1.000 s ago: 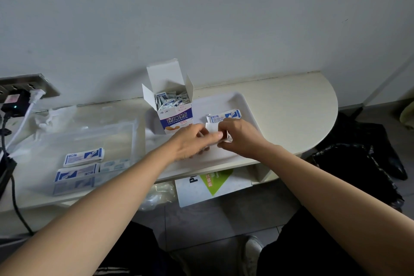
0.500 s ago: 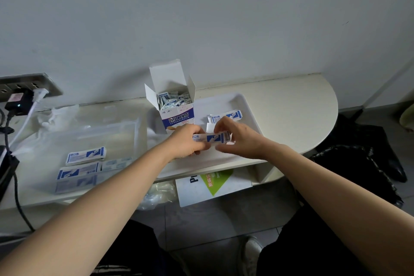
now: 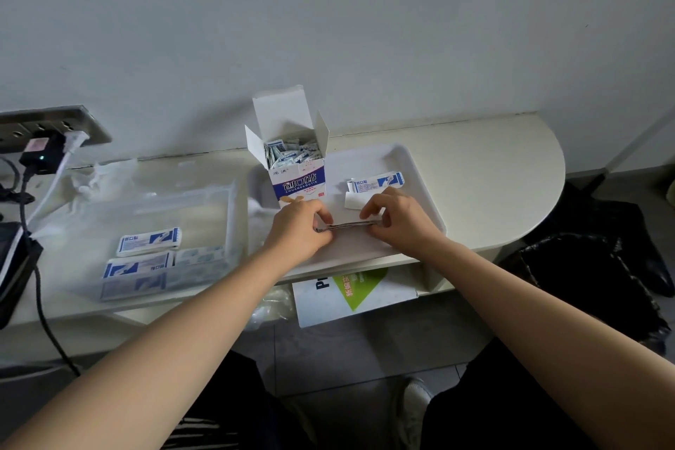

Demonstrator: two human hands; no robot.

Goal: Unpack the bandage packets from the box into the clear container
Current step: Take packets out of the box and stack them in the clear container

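**tapefan:** So what are the hands doing here?

**boxcutter:** Both are pinching the same thing. The left hand (image 3: 299,226) has its curled fingers on one end of a thin bundle of packets (image 3: 347,226) and the right hand (image 3: 398,219) has the other end. They hold it flat, just above the front edge of the white tray (image 3: 420,172). It looks like they're squaring it up, but that's my guess.

**tapefan:** How far along is the job?

**boxcutter:** Early-ish, I'd say. The box (image 3: 297,183) stands upright at the tray's back left corner with its flaps open, and it's crammed with little packets. One loose packet (image 3: 380,182) lies further back on the tray, next to a white paper slip (image 3: 356,200). The clear container (image 3: 226,201) sits on the left half of the desk (image 3: 493,164), and only a few packets (image 3: 149,241) lie flat near its front edge. So most of the unpacking is left.

**tapefan:** What about materials?

**boxcutter:** The box is thin glossy card, white with blue print. The packets are flat paper rectangles, white and blue, light and easy to fan apart. The container is see-through plastic, shallow and rectangular, and its walls are hard to see. The tray is smooth matte plastic with rounded corners, and the desk has a curved right end.
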